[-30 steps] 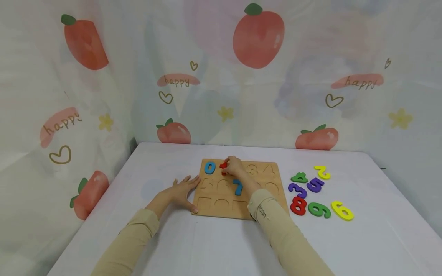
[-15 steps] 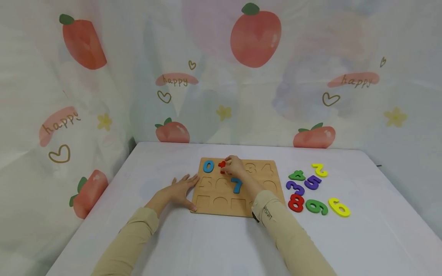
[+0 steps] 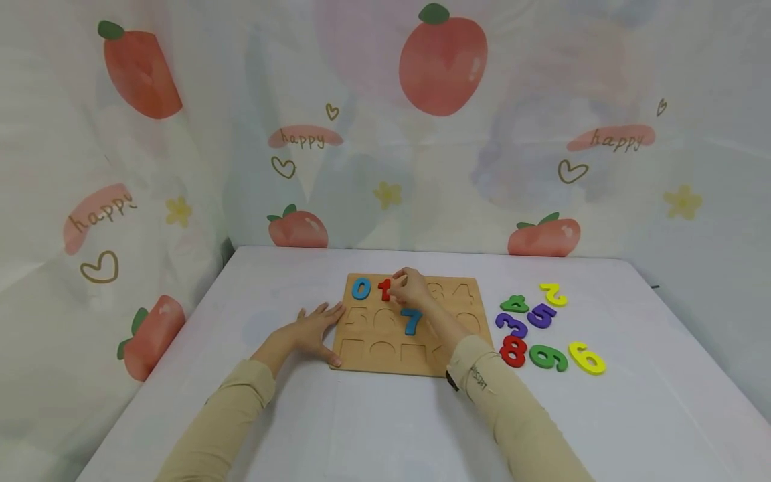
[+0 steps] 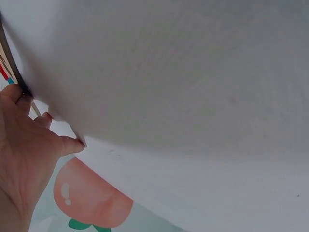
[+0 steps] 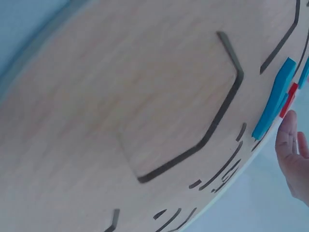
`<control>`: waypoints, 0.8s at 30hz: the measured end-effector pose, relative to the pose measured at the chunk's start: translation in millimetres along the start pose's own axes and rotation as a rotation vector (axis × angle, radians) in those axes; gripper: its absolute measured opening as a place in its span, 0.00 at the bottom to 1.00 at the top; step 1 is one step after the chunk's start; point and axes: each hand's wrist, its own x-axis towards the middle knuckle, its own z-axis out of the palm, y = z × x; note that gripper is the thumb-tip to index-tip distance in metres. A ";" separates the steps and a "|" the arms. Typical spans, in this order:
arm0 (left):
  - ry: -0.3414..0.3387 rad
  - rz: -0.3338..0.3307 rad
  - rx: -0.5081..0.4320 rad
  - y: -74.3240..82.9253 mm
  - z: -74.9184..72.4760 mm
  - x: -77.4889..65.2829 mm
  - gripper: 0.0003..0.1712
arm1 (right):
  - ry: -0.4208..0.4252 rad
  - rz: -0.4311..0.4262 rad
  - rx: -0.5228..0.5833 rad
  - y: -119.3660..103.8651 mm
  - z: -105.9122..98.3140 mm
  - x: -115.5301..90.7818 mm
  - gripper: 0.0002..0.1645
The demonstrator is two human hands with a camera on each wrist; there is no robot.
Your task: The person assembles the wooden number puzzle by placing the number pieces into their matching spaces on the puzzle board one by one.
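A wooden number board [image 3: 391,365] with cut outlines lies on the white table. My left hand [image 3: 310,331] rests at its left side, fingers spread, the thumb by the near left corner. In the left wrist view that hand [image 4: 26,137] touches the board's edge. Over the top row, my right hand [image 3: 412,290] pinches the red number 1 [image 3: 384,290] at its right side. The blue 0 [image 3: 361,289] sits to the left of the 1. A blue 7 [image 3: 411,321] lies on the board below the right hand, and shows as a blue strip [image 5: 275,99] in the right wrist view.
Loose numbers lie right of the board: a yellow 2 [image 3: 554,294], green 4 [image 3: 515,304], purple 5 [image 3: 542,316], purple 3 [image 3: 512,325], red 8 [image 3: 513,351], a green 6-or-9 shape [image 3: 549,357] and a yellow one [image 3: 587,358]. A patterned curtain [image 3: 361,167] stands behind the table.
The red 1 has turned upright under my right fingers, and more of it shows. My left hand stays at the board's edge. The head view has shifted slightly.
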 end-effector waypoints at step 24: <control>-0.014 -0.004 -0.009 0.0 -1.3 -2.4 0.69 | 0.028 -0.091 0.050 -0.4 -29.5 -15.0 0.22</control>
